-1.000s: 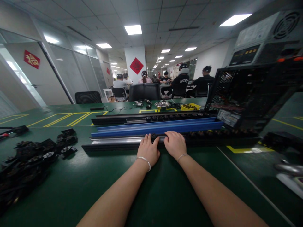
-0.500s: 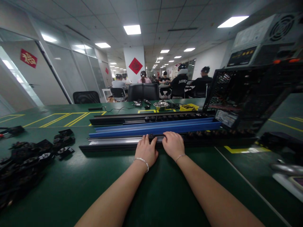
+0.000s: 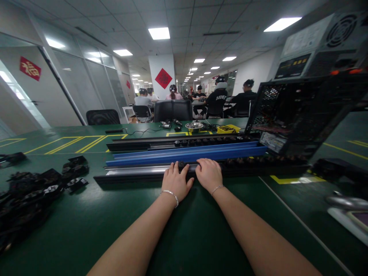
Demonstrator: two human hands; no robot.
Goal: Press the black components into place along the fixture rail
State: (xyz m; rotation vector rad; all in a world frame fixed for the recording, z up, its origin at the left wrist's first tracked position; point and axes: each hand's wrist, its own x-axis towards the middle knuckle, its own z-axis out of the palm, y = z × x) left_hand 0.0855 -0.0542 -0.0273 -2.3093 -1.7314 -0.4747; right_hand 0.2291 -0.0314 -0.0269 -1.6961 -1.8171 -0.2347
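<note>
A long black rail [image 3: 126, 179] with a silvery inner strip lies across the green table. My left hand [image 3: 176, 181] rests on its middle, fingers curled over the far side and thumb out to the right, by a small black part [image 3: 182, 165]. Just to the right, my right hand [image 3: 209, 175] also bends its fingers over the rail; what they grip, if anything, is hidden. Several small black parts [image 3: 260, 161] sit in the rail's right portion. Right behind it lies a blue rail [image 3: 184, 154], and beyond that another black rail [image 3: 129, 145].
Black parts [image 3: 43, 186] are heaped at the left. An open computer case [image 3: 287, 115] stands at the right. Farther back are a metal bowl [image 3: 194, 127], a yellow tray [image 3: 228, 129] and cables. Several people sit at tables in the background.
My left thumb has moved down off the rail, apart from the index finger. My right hand has hardly changed. The whole view has shifted slightly.
</note>
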